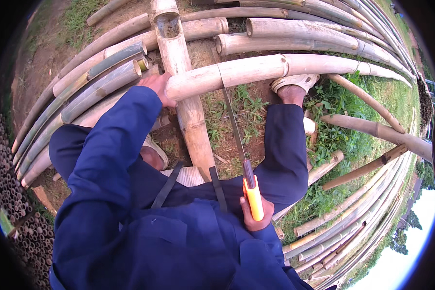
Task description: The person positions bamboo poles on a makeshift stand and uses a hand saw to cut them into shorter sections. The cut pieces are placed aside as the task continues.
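Wrapped tight around the orange handle, the right hand point(255, 212) holds a saw point(237, 140) whose blade runs up to a pale bamboo pole point(275, 67) and meets its near side. The left hand point(157, 87) presses on that pole's cut end, fingers curled over it, steadying it where it crosses an upright pole point(186, 96). A foot point(295, 83) pins the pole right of the blade. Risk, as I judge it: the round pole could roll, making the blade bind or skip toward the foot just beside it.
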### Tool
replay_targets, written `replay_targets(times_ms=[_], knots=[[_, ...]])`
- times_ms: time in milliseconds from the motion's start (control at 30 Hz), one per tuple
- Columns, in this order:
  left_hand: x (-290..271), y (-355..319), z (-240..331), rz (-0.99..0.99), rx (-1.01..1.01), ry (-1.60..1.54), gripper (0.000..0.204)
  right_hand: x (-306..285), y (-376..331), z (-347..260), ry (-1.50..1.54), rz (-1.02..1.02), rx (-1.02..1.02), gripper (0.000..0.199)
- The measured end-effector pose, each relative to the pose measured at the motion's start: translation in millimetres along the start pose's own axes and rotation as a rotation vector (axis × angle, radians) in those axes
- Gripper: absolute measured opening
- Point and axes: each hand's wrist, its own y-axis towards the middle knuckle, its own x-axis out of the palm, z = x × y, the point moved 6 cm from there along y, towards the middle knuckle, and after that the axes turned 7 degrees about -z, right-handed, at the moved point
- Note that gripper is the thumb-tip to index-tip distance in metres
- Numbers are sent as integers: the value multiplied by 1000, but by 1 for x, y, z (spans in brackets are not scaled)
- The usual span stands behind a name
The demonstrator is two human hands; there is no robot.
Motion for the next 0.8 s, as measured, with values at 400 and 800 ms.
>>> replay_targets(times_ms=[400,800], knots=[[-13,7,-3,47,6,35,91,0,37,-1,66,-12,26,29],[2,6,-4,0,56,-8,90,30,106,11,81,-33,16,11]])
